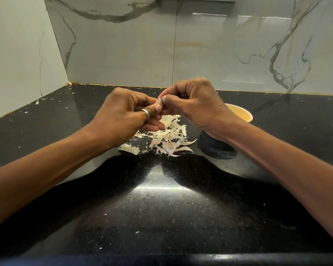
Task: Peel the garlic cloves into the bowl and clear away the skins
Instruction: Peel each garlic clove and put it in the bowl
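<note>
My left hand (123, 114), with a ring on the thumb, and my right hand (196, 106) meet above the black counter and pinch one garlic clove (160, 103) between their fingertips. Only a small part of the clove shows between the thumbs. Below the hands lies a loose pile of pale garlic skins (167, 139) on the counter. A yellow bowl (240, 114) stands to the right, mostly hidden behind my right wrist; what it holds cannot be seen.
The black speckled counter (161, 204) runs to marble-patterned walls at the back and left. Small skin scraps (40, 99) lie scattered near the left wall and the back edge. A bright light reflection sits near the counter's front.
</note>
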Demonstrator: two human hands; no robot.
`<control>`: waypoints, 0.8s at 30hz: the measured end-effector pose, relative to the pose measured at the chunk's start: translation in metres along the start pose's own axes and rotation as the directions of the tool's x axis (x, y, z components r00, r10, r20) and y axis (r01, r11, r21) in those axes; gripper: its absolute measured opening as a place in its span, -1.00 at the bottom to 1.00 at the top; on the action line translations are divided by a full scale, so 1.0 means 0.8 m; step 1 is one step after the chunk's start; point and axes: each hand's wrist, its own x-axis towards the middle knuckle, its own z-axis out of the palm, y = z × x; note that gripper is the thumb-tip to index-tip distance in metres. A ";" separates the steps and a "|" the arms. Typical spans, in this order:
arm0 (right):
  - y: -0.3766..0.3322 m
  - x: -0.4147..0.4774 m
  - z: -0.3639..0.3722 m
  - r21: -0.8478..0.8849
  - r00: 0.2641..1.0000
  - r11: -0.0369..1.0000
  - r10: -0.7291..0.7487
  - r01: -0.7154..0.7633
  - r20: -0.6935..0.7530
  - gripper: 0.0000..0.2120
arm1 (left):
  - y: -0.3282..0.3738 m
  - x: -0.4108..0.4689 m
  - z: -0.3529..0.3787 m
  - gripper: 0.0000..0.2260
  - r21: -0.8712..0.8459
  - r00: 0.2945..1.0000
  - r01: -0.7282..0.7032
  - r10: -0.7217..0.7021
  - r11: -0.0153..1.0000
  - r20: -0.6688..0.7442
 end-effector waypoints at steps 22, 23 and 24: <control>-0.008 -0.003 0.006 0.186 0.993 0.979 0.101 -0.089 -0.059 -0.89 | -0.007 0.000 0.007 -0.87 0.013 0.990 -0.068 0.069 0.998 -0.123; -0.007 -0.002 0.005 0.138 0.993 0.986 0.101 -0.091 -0.066 -0.89 | -0.009 0.001 0.007 -0.86 0.070 0.988 -0.083 0.091 0.994 -0.125; -0.005 -0.001 0.005 0.095 0.992 0.991 0.099 -0.092 -0.073 -0.90 | -0.010 0.001 0.006 -0.84 0.126 0.986 -0.097 0.113 0.987 -0.126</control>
